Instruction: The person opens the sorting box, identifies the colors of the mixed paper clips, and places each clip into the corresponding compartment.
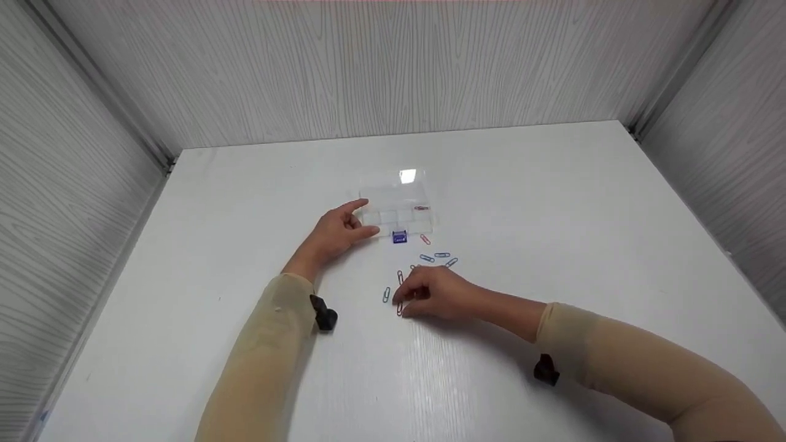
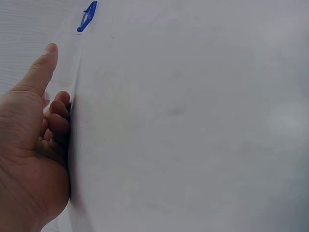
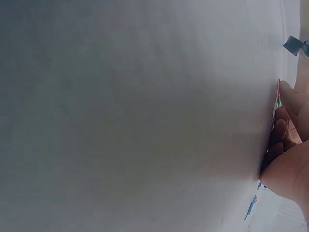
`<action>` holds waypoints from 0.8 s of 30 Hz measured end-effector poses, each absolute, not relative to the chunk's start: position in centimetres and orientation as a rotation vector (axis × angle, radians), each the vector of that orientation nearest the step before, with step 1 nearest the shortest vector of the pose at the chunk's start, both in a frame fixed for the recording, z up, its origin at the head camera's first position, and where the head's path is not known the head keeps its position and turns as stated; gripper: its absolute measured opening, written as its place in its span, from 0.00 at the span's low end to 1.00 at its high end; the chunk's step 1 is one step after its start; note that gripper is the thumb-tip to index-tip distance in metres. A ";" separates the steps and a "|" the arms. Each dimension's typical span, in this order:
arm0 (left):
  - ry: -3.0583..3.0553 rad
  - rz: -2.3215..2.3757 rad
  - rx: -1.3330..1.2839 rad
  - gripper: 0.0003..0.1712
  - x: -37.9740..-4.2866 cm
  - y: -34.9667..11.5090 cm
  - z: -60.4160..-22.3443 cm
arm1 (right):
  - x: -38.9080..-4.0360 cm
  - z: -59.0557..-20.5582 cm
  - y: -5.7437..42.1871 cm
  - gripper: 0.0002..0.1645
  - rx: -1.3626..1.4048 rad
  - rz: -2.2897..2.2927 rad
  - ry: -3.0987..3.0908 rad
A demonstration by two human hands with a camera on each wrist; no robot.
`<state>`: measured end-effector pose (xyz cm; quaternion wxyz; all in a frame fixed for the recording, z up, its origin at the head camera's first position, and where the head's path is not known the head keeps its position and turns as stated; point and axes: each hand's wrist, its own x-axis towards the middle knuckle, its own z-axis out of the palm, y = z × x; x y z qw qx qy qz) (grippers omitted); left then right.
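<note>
In the head view, a clear plastic box (image 1: 393, 196) with small compartments lies with its lid raised or folded back and a blue-purple latch (image 1: 400, 237) at the front. My left hand (image 1: 334, 233) holds its left end, index finger toward the back and thumb at the front; in the left wrist view the other fingers are curled. A red paper clip (image 1: 421, 208) lies in a right-hand compartment. My right hand (image 1: 439, 293) rests low on the table, thumb and index finger at a red paper clip (image 1: 399, 309), which they seem to pinch; the contact is partly hidden.
Around my right hand lie loose paper clips: a green one (image 1: 386, 294), a red one (image 1: 400, 277), several blue ones (image 1: 442, 254) and, nearer the box, another red one (image 1: 425, 239). Pale wood-grain panels (image 1: 393, 67) enclose the white table (image 1: 552, 202).
</note>
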<state>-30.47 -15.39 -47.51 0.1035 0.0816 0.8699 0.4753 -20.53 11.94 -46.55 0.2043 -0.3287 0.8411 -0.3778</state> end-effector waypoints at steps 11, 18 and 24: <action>2.571 1.406 0.226 0.46 -30.6 -15.4 -47.8 | -20.5 -46.7 11.9 0.06 -0.985 -1.074 2.350; 2.564 1.407 0.232 0.46 -30.6 -15.4 -47.8 | -20.5 -47.0 11.9 0.05 -1.027 -1.071 2.372; 2.569 1.401 0.234 0.46 -30.5 -15.4 -47.7 | -20.4 -46.7 11.8 0.05 -1.000 -1.049 2.380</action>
